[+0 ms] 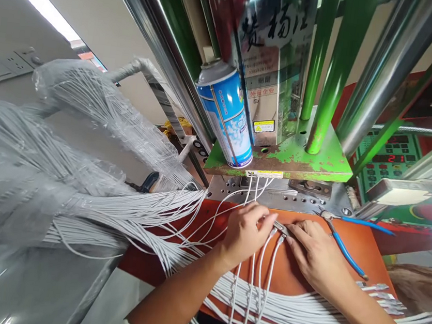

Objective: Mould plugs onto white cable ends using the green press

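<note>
My left hand (245, 234) is closed, thumb and fingers pinched at the left end of a small metal block (280, 226). At the block's right end, my right hand (315, 251) has its fingertips pressed against it. White cables (264, 261) with small plugs (282, 238) run from the block down toward the front edge. Other thin white cables pass from behind my left hand to the machine. Part of the block is hidden by my fingers. Blue-handled cutting pliers (347, 244) lie on the orange tabletop (364, 246), right of my right hand.
A green press plate (305, 167) stands above a steel bed (228, 189), with a blue spray can (227, 116) on it. Plastic-wrapped cable bundles (100, 117) crowd the left. Loose white cables (299, 317) cross the front; plugs (383, 298) lie right. A control panel (392, 156) is behind.
</note>
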A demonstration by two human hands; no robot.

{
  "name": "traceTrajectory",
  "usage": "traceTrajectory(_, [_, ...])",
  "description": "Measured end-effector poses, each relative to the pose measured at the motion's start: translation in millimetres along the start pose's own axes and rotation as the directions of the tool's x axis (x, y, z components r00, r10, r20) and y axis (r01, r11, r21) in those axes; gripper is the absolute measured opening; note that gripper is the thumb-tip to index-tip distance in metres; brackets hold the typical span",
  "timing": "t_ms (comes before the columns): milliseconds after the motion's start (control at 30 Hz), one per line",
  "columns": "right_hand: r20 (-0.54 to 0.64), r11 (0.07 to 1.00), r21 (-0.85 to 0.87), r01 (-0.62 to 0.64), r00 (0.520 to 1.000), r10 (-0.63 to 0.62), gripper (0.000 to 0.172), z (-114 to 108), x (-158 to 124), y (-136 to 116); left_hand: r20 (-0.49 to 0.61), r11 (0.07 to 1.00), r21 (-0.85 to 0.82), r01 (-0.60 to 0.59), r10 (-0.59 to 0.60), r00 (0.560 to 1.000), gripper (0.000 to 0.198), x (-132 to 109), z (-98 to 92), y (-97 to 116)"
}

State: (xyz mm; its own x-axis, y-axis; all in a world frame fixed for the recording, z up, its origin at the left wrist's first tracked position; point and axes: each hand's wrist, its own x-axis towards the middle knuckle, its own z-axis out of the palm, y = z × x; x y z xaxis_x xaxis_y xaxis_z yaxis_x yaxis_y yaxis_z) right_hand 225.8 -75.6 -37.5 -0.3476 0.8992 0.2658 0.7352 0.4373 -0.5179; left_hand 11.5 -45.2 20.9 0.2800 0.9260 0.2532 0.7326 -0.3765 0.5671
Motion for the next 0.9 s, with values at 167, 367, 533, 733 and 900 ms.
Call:
traceTrajectory(167, [-0.026, 0.999, 0.032, 0.013, 1.0, -0.012, 0.029, 0.5, 0.1, 2.8, -0.249, 0.998, -0.057, 0.037, -0.05, 0.967, 0.042, 29.1, -0.2, -20.0])
traceTrajectory(367, [-0.059, 0.998, 0.051, 0.028, 0.998, -0.024, 0.028, -0.8, 3.7, 3.8, -0.206, 0.956, -0.214, 0.203, -0.247, 0.947, 0.048, 53.8, 18.5, -28.6])
traceTrajectory(533, [-0.055, 0.995, 0.103, 0.01, 0.998, -0.005, 0.027, 0.1, -0.8, 4.2, -0.264, 0.942, -0.275, 0.194, -0.269, 0.926, 0.052, 57.1, 26.5, -32.2])
traceTrajectory(733, [-0.12, 0.997, 0.079, 0.018, 0.993, -0.008, 0.03, -24.4, 25.9, 7.8, -0.247, 0.908, -0.397, 0.133, -0.245, 0.937, 0.054, 57.7, 36.0, -51.1])
traceTrajectory(900, [-0.203, 0.996, -0.084, -0.014, 0.979, -0.003, 0.041, -53.9, 131.4, 27.5, -0.147, 0.899, -0.415, 0.136, -0.214, 0.966, 0.052, 59.1, 35.8, -57.1])
